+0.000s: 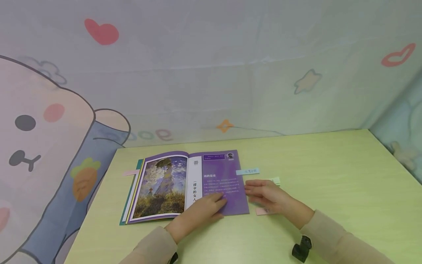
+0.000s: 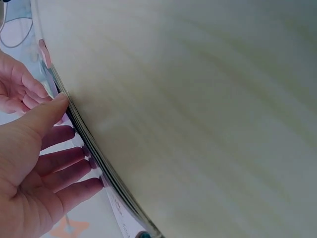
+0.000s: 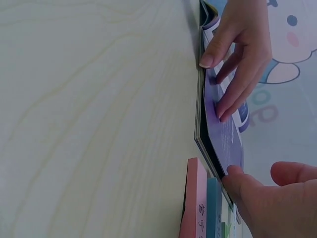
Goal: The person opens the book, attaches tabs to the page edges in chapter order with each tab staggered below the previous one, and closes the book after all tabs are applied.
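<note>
An open book (image 1: 234,203) lies on the table, with a painting of a person holding a parasol (image 1: 163,185) on its left page and purple print on its right page. My left hand (image 1: 202,208) rests across the lower part of the right page, fingers spread, thumb at the bottom edge. Beside the book's right edge is my right hand (image 1: 273,196), its fingers loosely extended towards that edge. In the right wrist view, a digit of the right hand (image 3: 277,198) meets the page edge, and the page stands slightly raised from those beneath.
A blue tab (image 1: 248,171), a green tab (image 1: 276,180) and a pink tab (image 1: 262,211) stick out to the book's right. Another pink tab (image 1: 132,172) shows at the left. A printed cloth (image 1: 204,91) hangs behind the pale table (image 1: 346,183).
</note>
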The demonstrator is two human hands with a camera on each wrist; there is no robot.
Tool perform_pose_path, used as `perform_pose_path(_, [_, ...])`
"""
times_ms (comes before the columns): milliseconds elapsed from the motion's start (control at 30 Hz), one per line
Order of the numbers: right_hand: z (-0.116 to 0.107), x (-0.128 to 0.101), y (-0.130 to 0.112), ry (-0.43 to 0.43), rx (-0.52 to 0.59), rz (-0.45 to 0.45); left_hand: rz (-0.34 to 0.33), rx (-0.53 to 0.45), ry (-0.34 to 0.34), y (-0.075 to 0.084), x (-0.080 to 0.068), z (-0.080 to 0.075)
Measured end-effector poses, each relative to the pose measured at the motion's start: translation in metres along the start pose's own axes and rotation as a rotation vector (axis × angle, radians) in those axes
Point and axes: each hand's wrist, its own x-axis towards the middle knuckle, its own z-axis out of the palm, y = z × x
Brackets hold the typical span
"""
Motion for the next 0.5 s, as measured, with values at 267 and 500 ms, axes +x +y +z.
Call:
perform_pose_path(267, [-0.0003,0.0008,-0.0015,0.011,0.009,0.004,0.005,0.005,0.007,-0.0003,-0.0002,0.0001])
perform_pose_path(500, [-0.0007,0.0016,-0.0033,0.062,0.060,0.027,-0.034,-0.039,-0.020,0.0015,0.0029,-0.0017])
